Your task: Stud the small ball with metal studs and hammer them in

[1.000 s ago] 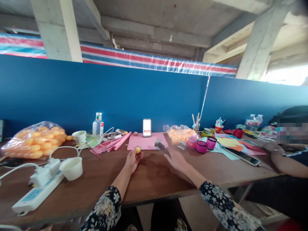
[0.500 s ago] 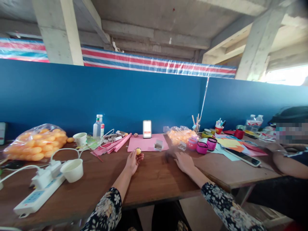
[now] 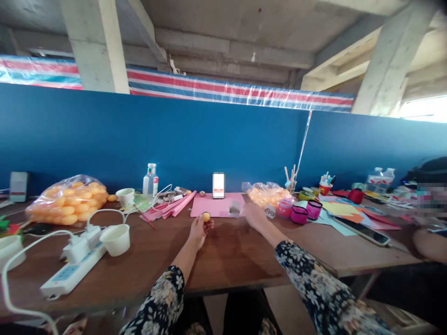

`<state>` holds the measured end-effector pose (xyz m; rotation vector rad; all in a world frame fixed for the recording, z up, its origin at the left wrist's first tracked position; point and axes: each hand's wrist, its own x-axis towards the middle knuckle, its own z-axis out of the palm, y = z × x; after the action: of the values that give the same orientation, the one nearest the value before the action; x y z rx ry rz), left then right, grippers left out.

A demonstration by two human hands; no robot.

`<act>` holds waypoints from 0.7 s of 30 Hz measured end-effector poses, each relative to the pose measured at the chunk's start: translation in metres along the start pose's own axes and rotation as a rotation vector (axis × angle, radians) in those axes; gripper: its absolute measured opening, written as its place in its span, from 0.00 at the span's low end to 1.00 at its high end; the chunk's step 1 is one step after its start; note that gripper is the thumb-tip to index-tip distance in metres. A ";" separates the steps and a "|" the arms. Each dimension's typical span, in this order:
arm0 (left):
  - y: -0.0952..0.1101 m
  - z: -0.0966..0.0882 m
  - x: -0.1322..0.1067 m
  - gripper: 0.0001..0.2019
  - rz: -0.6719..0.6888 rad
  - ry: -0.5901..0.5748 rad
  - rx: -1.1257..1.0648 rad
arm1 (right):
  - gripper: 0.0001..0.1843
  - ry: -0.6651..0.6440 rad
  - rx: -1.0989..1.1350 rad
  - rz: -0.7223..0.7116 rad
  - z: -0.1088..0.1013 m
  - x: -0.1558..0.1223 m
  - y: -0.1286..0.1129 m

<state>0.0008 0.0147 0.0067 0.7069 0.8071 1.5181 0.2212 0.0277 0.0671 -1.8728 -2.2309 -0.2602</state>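
My left hand (image 3: 198, 230) rests on the brown table (image 3: 226, 260), its fingers closed around a small orange ball (image 3: 206, 216) held up at the fingertips. My right hand (image 3: 254, 216) is stretched forward, back upward, beside a small clear box (image 3: 234, 209) at the edge of a pink paper sheet (image 3: 216, 205). Its fingers point away from me and I cannot make out whether they hold anything. A bag of orange balls (image 3: 265, 193) lies just beyond the right hand.
A larger bag of orange balls (image 3: 66, 201), paper cups (image 3: 117, 239), a white power strip (image 3: 71, 272) with cables and a bottle (image 3: 150, 179) are on the left. A phone (image 3: 218, 185) stands at the back. Pink tape rolls (image 3: 300, 214), coloured papers, another phone (image 3: 363, 230) and another person's arm (image 3: 429, 244) are on the right.
My right hand moved forward from the table's middle to beside the clear box; the dark object near it earlier no longer shows. My left hand kept the ball.
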 end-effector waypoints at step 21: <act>-0.013 -0.008 0.011 0.13 0.025 0.004 0.038 | 0.17 -0.191 0.052 -0.047 0.012 0.056 -0.054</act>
<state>0.0010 0.0253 -0.0088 0.7448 0.8350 1.5300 0.1584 0.0745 0.0718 -1.8912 -2.3820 -0.0314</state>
